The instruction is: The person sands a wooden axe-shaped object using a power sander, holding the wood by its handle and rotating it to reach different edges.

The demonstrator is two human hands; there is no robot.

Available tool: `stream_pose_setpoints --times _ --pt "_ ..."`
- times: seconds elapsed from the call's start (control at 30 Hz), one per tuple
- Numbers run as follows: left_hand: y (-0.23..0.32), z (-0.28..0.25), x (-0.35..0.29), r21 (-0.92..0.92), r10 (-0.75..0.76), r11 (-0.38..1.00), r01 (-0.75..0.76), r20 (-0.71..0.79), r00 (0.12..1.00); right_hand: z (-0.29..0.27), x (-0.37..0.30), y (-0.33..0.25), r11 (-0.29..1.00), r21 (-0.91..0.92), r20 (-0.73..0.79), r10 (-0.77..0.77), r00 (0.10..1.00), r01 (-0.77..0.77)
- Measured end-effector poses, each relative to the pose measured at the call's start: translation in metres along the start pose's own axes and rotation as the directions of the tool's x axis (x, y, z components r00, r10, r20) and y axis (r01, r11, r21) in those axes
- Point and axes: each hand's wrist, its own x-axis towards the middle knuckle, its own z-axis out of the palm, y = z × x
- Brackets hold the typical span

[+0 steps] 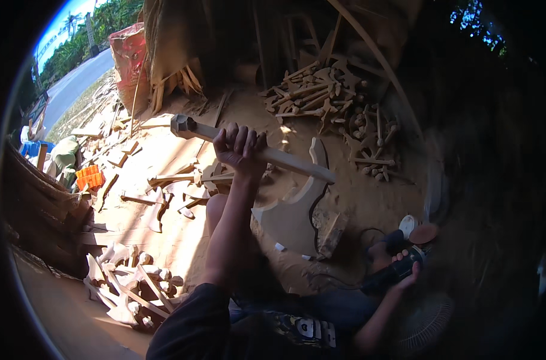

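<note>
pale wood post (pixel 292 163) sits clenched in the left hand (pixel 240 149), its carved end (pixel 182 126) out to that hand's left; the right hand (pixel 411 276) wraps a grinder (pixel 387 279). best to grip firmly, well clear of the disc (pixel 424 233) (it could bite), and sweep lightly.

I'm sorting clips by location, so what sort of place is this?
Probably a small woodworking spot, partly open to the outdoors. Cut wooden pieces lie heaped on the ground, the left hand grips a wooden bar, and the right hand holds a power tool.
</note>
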Motion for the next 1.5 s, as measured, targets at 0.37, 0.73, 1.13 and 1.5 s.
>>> stream_pose_setpoints --times 0.37,0.73,1.13,1.5 --pt "0.119 0.085 -0.004 0.405 0.456 0.849 -0.338 -0.242 0.856 0.096 0.041 -0.055 0.975 0.204 0.210 -0.129 0.969 0.086" --pt "0.034 0.016 -0.032 0.403 0.528 0.820 -0.406 -0.260 0.808 0.076 0.022 0.026 0.948 0.316 0.109 -0.072 0.991 0.034" --pt "-0.122 -0.255 -0.175 0.301 0.265 0.916 0.266 -0.950 0.162 0.038 -0.013 0.044 0.985 0.140 -0.204 -0.069 0.977 0.098" --pt "-0.132 -0.355 -0.210 0.036 -0.263 0.158 0.987 -0.962 0.077 0.020 -0.023 0.054 0.997 0.065 -0.238 -0.017 0.971 0.033"
